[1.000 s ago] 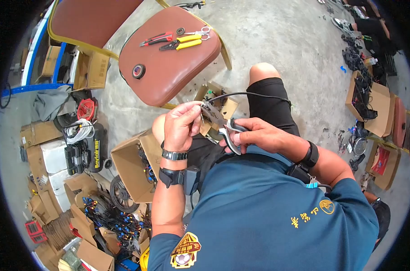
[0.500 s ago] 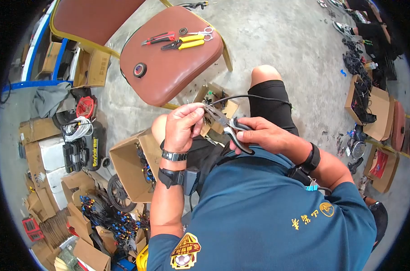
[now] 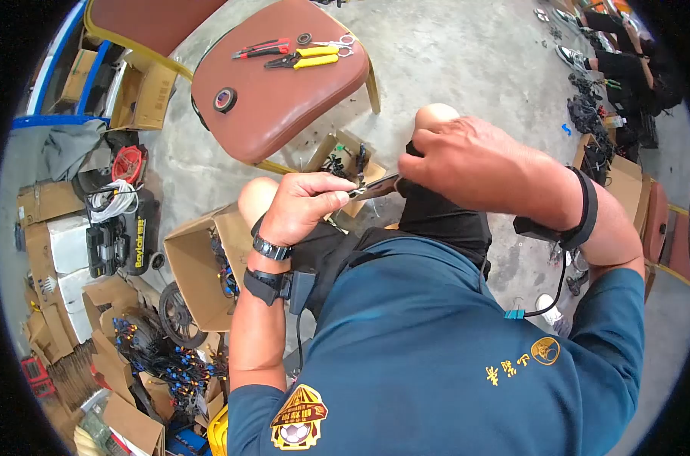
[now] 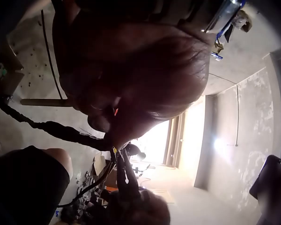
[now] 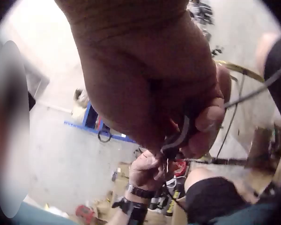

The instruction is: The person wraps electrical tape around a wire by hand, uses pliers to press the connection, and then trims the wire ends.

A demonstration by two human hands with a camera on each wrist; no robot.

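My left hand [image 3: 303, 207] pinches the end of a black cable [image 4: 56, 129] between thumb and forefinger. Thin bare-looking wire ends [image 4: 115, 151] show at those fingertips in the left wrist view. Pliers [image 3: 379, 187] are gripped in my right hand [image 3: 474, 163], which is turned over with its back upward. Their jaws reach the left fingertips, right at the wire ends. Most of the handles [image 5: 180, 133] are hidden under the right hand, though a grey-edged part shows in the right wrist view.
A brown chair seat [image 3: 284, 99] ahead holds yellow-handled wire strippers [image 3: 314, 58], scissors [image 3: 345, 45], a red-and-black cutter [image 3: 261, 49] and black tape [image 3: 225, 99]. Cardboard boxes [image 3: 189, 262] and bundled cables [image 3: 170, 357] stand at the left. People sit at the far right.
My right hand has rolled over and lifted forward with the pliers, its elbow swinging outward. The left hand keeps its pinch. The head view has shifted slightly.
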